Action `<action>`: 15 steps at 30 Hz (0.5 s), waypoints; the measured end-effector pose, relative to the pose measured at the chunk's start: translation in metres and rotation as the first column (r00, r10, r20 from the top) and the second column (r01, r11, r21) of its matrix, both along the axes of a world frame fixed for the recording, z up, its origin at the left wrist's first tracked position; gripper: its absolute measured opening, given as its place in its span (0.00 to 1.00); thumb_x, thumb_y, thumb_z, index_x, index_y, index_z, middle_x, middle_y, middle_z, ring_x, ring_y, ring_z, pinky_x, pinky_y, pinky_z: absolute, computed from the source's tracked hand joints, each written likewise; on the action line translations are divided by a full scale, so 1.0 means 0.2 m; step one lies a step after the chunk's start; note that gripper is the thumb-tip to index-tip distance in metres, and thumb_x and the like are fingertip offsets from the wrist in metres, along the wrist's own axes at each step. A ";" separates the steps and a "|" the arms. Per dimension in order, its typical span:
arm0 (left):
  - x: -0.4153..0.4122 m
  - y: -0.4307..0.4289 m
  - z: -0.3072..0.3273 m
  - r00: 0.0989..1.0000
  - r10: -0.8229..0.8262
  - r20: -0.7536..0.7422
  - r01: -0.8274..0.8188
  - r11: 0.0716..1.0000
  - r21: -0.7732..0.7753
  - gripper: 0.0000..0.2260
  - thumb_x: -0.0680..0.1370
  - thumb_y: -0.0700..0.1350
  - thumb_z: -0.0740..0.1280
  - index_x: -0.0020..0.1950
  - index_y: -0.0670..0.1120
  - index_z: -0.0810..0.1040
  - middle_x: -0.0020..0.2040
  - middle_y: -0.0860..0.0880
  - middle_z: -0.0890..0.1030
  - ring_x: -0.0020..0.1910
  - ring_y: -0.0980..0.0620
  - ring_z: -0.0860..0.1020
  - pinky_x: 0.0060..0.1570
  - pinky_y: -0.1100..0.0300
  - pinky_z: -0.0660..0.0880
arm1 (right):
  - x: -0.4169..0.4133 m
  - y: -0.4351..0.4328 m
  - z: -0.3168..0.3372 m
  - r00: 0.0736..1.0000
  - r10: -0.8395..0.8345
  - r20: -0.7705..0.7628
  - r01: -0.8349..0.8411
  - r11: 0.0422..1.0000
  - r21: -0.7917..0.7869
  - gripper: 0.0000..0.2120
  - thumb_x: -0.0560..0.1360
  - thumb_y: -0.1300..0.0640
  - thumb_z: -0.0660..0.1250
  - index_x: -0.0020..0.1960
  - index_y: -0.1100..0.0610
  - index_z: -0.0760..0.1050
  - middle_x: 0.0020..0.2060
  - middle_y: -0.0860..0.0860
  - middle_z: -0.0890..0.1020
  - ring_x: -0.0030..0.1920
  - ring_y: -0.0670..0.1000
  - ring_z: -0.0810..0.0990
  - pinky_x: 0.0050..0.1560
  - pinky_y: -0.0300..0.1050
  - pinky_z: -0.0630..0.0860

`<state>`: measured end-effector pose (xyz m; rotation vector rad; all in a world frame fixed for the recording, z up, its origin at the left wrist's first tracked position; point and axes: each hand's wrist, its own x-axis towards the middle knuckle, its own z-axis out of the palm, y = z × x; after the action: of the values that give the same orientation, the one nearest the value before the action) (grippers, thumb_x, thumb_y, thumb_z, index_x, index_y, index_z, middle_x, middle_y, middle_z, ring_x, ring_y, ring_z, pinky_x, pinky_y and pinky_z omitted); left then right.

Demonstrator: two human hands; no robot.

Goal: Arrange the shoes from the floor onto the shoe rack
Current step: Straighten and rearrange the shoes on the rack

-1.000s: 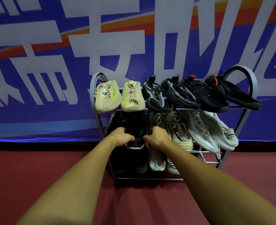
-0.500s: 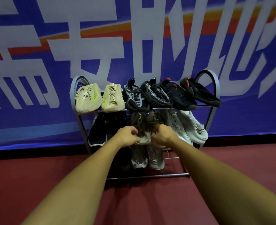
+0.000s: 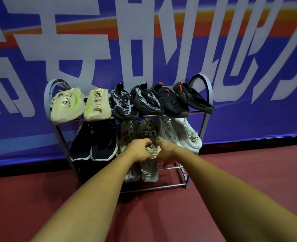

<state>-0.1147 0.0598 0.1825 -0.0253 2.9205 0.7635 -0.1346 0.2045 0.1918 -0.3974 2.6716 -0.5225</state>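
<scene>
Nearly done, I'd say: shoe rack (image 3: 205, 119) top & mid shelves full, no shoes seen on floor (image 3: 240, 175). L grip (image 3: 140, 151) & R grip (image 3: 167, 151) both curl round toe of tan sneaker (image 3: 153, 148), mid shelf, black pair (image 3: 93, 142) at its 9 o'clock. Left: seat it straight.

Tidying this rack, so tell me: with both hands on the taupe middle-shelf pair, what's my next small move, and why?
Probably settle the taupe pair square on the shoe rack, then release: left hand and right hand hold its near ends.
</scene>
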 end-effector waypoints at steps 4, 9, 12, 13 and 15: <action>-0.02 0.00 0.00 1.000 0.018 -0.018 -0.018 0.999 -0.026 0.21 0.71 0.51 0.72 0.64 0.58 0.77 0.58 0.49 0.82 0.55 0.47 0.80 0.54 0.58 0.76 | -0.04 -0.03 -0.04 0.996 -0.031 0.080 0.035 0.998 -0.044 0.39 0.66 0.59 0.80 0.72 0.52 0.67 0.56 0.52 0.81 0.53 0.54 0.84 0.55 0.51 0.82; -0.03 -0.04 -0.01 1.000 0.007 -0.008 -0.007 1.000 -0.005 0.18 0.73 0.44 0.70 0.62 0.55 0.79 0.52 0.46 0.82 0.49 0.47 0.81 0.43 0.63 0.73 | -0.04 -0.06 -0.03 0.944 -0.135 0.302 0.193 0.966 -0.172 0.39 0.71 0.64 0.72 0.77 0.50 0.60 0.52 0.57 0.81 0.46 0.55 0.81 0.48 0.50 0.80; 0.00 -0.06 0.01 1.000 0.001 -0.017 -0.001 1.000 -0.006 0.16 0.73 0.43 0.69 0.61 0.52 0.80 0.45 0.50 0.80 0.44 0.50 0.79 0.45 0.63 0.73 | -0.04 -0.07 -0.02 0.920 -0.217 0.327 0.305 0.920 -0.245 0.29 0.72 0.64 0.70 0.72 0.57 0.67 0.53 0.60 0.81 0.46 0.57 0.79 0.47 0.50 0.77; 0.01 -0.07 0.01 1.000 0.003 -0.021 -0.003 1.000 0.004 0.16 0.73 0.42 0.69 0.60 0.52 0.81 0.43 0.51 0.80 0.43 0.51 0.78 0.44 0.63 0.72 | -0.05 -0.07 -0.03 0.910 -0.255 0.328 0.351 0.895 -0.277 0.25 0.72 0.64 0.70 0.68 0.61 0.71 0.50 0.60 0.80 0.45 0.57 0.79 0.45 0.50 0.75; 0.03 -0.08 0.03 1.000 0.002 -0.021 -0.002 1.000 0.024 0.15 0.73 0.42 0.68 0.60 0.51 0.81 0.42 0.51 0.79 0.40 0.52 0.77 0.41 0.64 0.71 | -0.05 -0.06 -0.03 0.880 -0.315 0.355 0.438 0.827 -0.353 0.18 0.72 0.65 0.70 0.61 0.64 0.77 0.44 0.60 0.79 0.38 0.55 0.77 0.38 0.47 0.73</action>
<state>-0.1086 0.0439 0.1893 -0.0180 2.9310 0.8044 -0.1451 0.1927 0.1864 0.1091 2.3419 -1.2003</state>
